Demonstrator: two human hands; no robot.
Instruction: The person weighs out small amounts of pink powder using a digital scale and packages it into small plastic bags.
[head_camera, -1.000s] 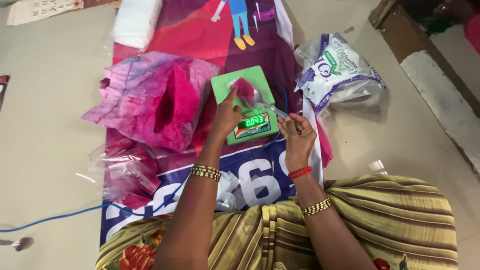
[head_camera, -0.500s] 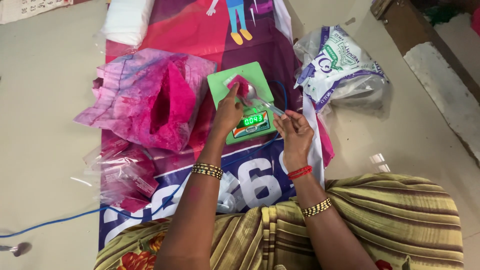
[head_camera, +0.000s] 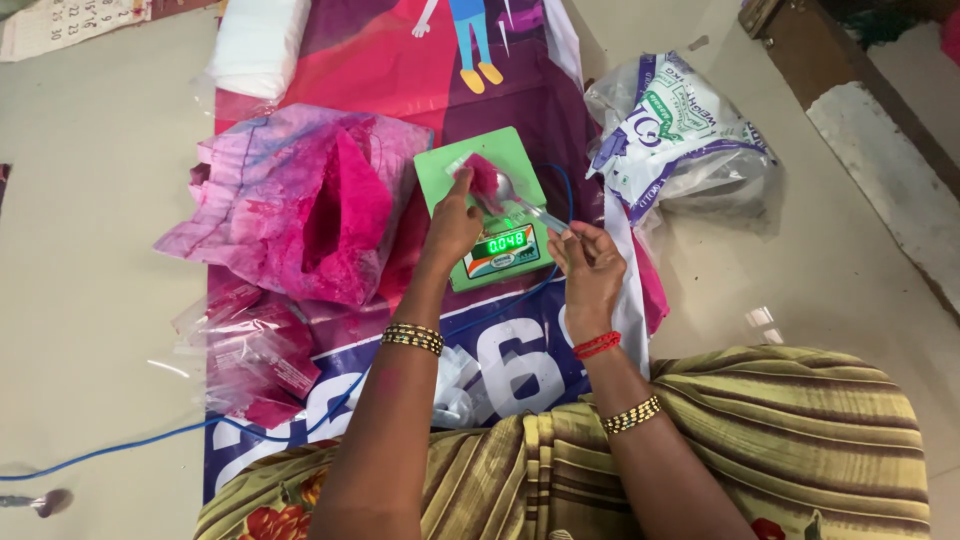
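While pinching the small clear packet of pink powder (head_camera: 478, 178) on the green scale (head_camera: 483, 205), left hand (head_camera: 452, 225) closed on its near edge, packet at twelve o'clock from the fingertips. Right hand (head_camera: 588, 268) gripping a spoon (head_camera: 525, 203), handle running toward ten o'clock, bowl touching the packet. Big open pink powder bag (head_camera: 300, 200) at nine o'clock, white sack (head_camera: 680, 130) at two o'clock, nothing between.

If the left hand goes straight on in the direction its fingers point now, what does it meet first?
The left hand points up and slightly right, its fingertips already at the small pink-filled pouch on the green scale. So it would likely press into that pouch first; depth is hard to judge here.
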